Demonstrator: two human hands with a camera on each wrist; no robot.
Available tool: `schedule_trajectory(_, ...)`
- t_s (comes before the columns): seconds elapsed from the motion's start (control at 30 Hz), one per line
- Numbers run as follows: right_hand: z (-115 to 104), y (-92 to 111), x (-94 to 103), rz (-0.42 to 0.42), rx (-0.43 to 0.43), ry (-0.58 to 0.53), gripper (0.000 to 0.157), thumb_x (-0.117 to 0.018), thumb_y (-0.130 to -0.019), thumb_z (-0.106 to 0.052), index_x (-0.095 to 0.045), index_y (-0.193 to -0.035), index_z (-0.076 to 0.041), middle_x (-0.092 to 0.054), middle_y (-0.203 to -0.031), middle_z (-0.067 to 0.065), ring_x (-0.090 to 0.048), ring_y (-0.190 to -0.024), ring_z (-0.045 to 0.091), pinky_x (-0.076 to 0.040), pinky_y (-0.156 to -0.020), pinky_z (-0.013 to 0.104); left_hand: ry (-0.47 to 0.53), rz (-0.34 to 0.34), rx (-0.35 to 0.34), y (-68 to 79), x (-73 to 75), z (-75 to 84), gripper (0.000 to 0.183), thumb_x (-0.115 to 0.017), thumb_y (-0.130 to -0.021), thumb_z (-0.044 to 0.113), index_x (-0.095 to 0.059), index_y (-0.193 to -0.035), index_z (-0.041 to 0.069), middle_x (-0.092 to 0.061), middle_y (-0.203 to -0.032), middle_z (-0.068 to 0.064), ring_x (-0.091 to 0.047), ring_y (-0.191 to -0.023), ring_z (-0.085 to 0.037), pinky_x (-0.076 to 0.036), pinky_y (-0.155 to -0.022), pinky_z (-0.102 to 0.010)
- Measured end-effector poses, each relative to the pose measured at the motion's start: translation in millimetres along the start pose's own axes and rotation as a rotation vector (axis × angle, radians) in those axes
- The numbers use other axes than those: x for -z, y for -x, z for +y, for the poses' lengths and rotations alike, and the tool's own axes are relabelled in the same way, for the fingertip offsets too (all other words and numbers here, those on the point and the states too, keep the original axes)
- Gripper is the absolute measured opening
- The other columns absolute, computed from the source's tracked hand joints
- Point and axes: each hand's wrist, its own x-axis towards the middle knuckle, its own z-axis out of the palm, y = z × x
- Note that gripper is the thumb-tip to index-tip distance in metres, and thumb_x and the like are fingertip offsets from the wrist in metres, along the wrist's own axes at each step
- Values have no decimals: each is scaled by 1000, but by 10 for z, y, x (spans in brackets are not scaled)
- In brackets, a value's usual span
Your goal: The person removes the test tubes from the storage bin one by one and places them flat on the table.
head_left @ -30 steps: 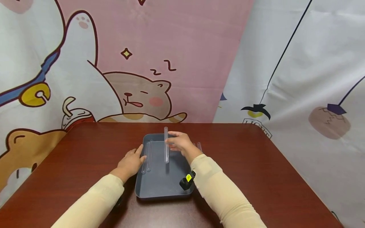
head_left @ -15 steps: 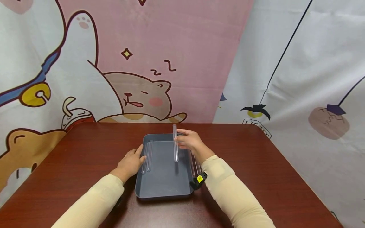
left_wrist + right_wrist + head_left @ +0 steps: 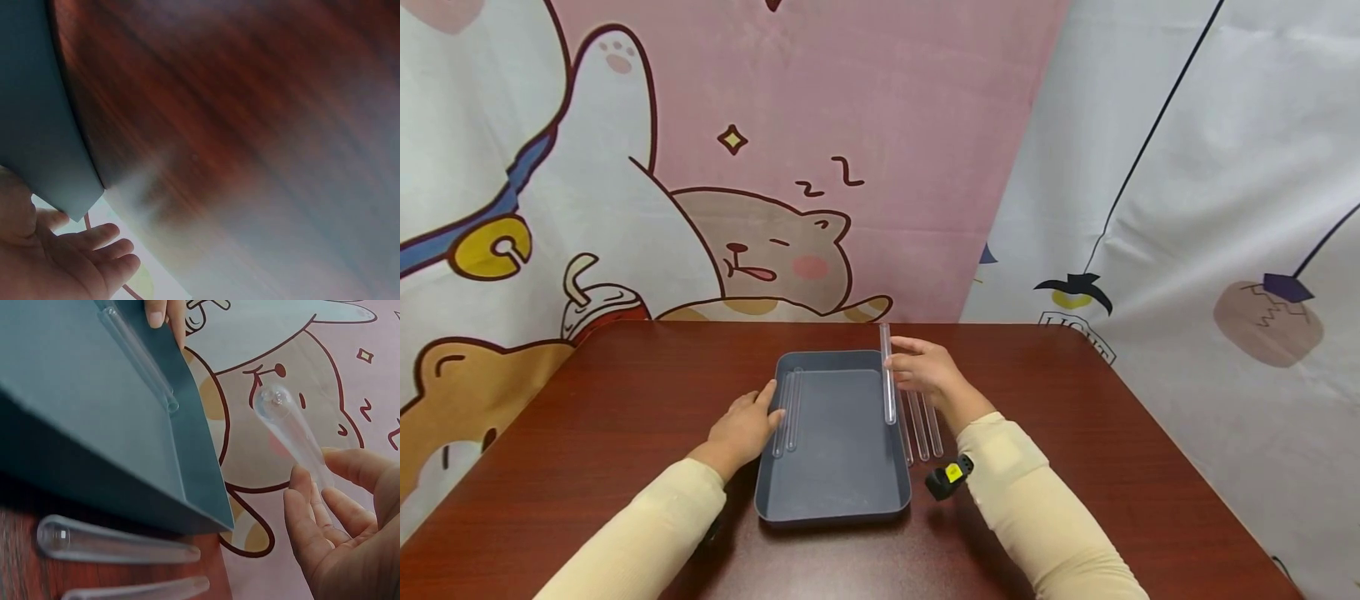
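Note:
My right hand (image 3: pixel 927 367) pinches a clear test tube (image 3: pixel 888 392) between thumb and fingers, nearly upright over the right rim of a grey tray (image 3: pixel 835 492). In the right wrist view the tube's rounded end (image 3: pixel 275 403) points away from the fingers. My left hand (image 3: pixel 741 429) holds the tray's left wall, thumb over the rim and the other fingers outside; in the left wrist view those fingers (image 3: pixel 109 250) look loose beneath the wall. Two clear test tubes (image 3: pixel 792 417) lie side by side inside the tray along its left wall.
Three more test tubes (image 3: pixel 919 429) lie on the brown table (image 3: pixel 1037 433) just right of the tray, partly hidden by my right hand. A printed cartoon cloth (image 3: pixel 910 167) hangs behind the table's far edge.
My right hand has carried the test tube rightward from above the tray's middle to its right rim, uncovering the tubes on the table. The left hand and tray have stayed put.

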Motion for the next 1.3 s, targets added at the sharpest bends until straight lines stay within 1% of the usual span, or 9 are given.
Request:
schedule_trajectory(0.07, 11, 7, 40, 4, 0, 11, 53, -69, -86, -7, -55, -137, -9, -71, -93, 6, -66, -72, 12, -57, -73, 31, 3, 0, 3, -3, -2, -3, 65, -47, -101, 30, -20, -154, 4, -34, -145, -33, -30, -136, -47, -33, -105, -60)
schedule_trajectory(0.23, 33, 38, 135, 10, -3, 30, 53, -68, -86, -7, -54, -137, -9, -71, -97, 8, -66, -74, 12, -56, -83, 39, 6, -3, 6, -3, 1, -6, 65, -47, -101, 30, -19, -154, 5, -33, -146, -33, -29, -137, -48, -32, -105, -61)
schedule_trajectory(0.37, 58, 47, 207, 2, -3, 36, 54, -67, -86, -7, -53, -138, -7, -71, -95, 7, -66, -72, 12, -56, -81, 38, 7, -9, 6, 1, 6, -5, 65, -47, -102, 30, -18, -154, 4, -32, -147, -33, -27, -138, -48, -30, -106, -61)
schedule_trajectory(0.47, 76, 52, 251, 5, -12, 53, 54, -67, -86, -7, -53, -138, -8, -71, -92, 5, -66, -73, 12, -56, -82, 38, 5, -12, 5, 2, 9, -3, 65, -47, -102, 30, -18, -154, 4, -32, -147, -33, -27, -138, -48, -30, -107, -61)
schedule_trajectory(0.6, 110, 56, 299, 16, -25, 66, 54, -66, -86, -7, -53, -138, -9, -70, -91, 4, -65, -74, 11, -54, -86, 42, 4, -16, 3, 2, 7, -3, 65, -46, -102, 30, -18, -154, 4, -32, -147, -33, -27, -138, -48, -30, -106, -61)
schedule_trajectory(0.8, 185, 47, 378, 28, -21, 69, 52, -63, -87, -5, -52, -138, -4, -71, -96, 9, -66, -76, 13, -55, -85, 42, 3, -16, 7, -1, 2, -6, 65, -46, -102, 30, -18, -154, 4, -32, -147, -33, -27, -138, -48, -30, -107, -61)
schedule_trajectory(1.07, 260, 50, 491, 59, -47, 144, 51, -65, -90, -9, -52, -139, -7, -71, -105, 12, -68, -81, 16, -55, -84, 41, 12, -23, 8, -2, 8, -5, 65, -46, -102, 31, -17, -154, 5, -31, -148, -32, -25, -139, -48, -29, -107, -61)
schedule_trajectory(1.17, 282, 47, 533, 61, -52, 153, 51, -65, -90, -9, -51, -139, -6, -71, -104, 12, -68, -80, 15, -56, -82, 39, 17, -25, 9, -3, 12, -2, 65, -46, -102, 30, -17, -154, 5, -30, -148, -32, -25, -139, -48, -29, -107, -61)
schedule_trajectory(1.3, 324, 41, 584, 64, -61, 157, 52, -64, -90, -8, -50, -140, -4, -71, -102, 11, -67, -77, 12, -56, -82, 40, 20, -26, 12, -5, 12, 1, 65, -46, -102, 30, -17, -154, 5, -30, -148, -32, -25, -139, -47, -29, -107, -61)
